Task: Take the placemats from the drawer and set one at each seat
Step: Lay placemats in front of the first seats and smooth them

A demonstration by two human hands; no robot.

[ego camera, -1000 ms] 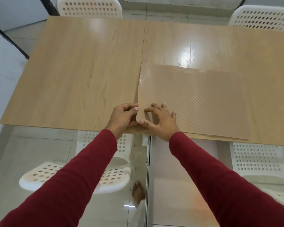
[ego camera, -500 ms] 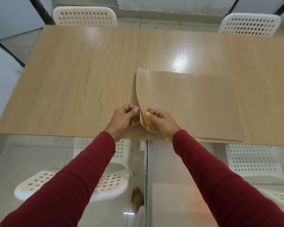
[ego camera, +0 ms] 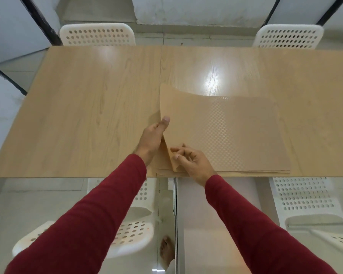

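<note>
A stack of tan placemats with a fine checkered texture lies at the near edge of the wooden table, right of its centre seam. The top placemat is peeled up along its left side and curls off the stack. My left hand grips that raised left edge, thumb on top. My right hand pinches the lifted near-left corner of the same mat, close to the table's front edge.
White perforated chairs stand at the far side, one at the left and one at the right. Two more are tucked at the near side, left and right. My bare foot shows on the glossy floor.
The top placemat's left side has come further up off the stack. My left hand moved from the near corner up along the left edge; my right hand stays at the corner.
</note>
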